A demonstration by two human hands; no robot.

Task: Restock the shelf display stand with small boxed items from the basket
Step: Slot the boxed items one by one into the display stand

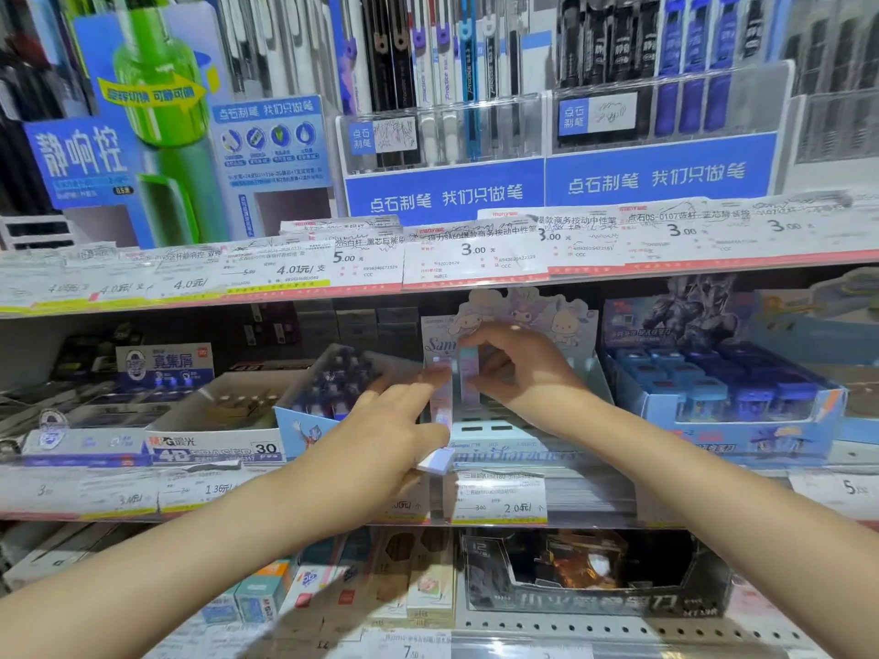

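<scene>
We reached both arms into the middle shelf (594, 504) of a stationery rack. Our right hand (516, 361) pinched a slim pastel box (470, 375) upright inside the cartoon-character display stand (578, 321), its grip curled around the box's top. Just left of it, our left hand (387, 437) held several similar small boxes (440, 420), fingers wrapped around them, at the stand's near left edge. Price labels (499, 497) lined the shelf front.
</scene>
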